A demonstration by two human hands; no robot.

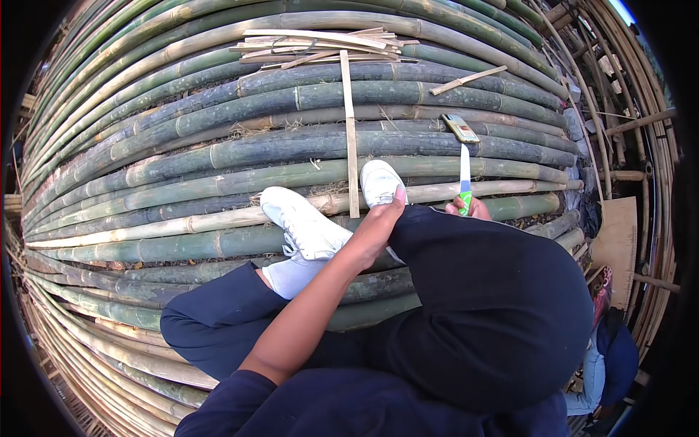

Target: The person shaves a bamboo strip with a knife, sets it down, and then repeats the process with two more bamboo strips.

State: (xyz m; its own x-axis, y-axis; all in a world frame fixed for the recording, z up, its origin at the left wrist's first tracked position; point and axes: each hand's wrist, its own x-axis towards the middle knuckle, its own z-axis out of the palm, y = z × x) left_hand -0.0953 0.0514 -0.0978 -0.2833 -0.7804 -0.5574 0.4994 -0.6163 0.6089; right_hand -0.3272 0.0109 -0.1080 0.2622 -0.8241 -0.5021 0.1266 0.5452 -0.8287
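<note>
My right hand (477, 209) is closed round the green-and-white handle of a knife (465, 175), whose blade points away from me. The hand shows just past my raised knee, in dark trousers (495, 291). My left hand (380, 222) rests against my lower leg beside a white shoe (378, 180). Its thumb shows, but the leg hides most of its fingers. Close to that hand ends a long, flat bamboo strip (351, 138), lying across the poles. My other white shoe (302, 222) is to the left.
Round bamboo poles (218, 156) form the floor around me. Farther off lie a pile of split strips (320, 45) and a short strip (468, 80). A phone (460, 128) sits just beyond the knife tip. At the right are a board (616, 247) and part of another person (611, 360).
</note>
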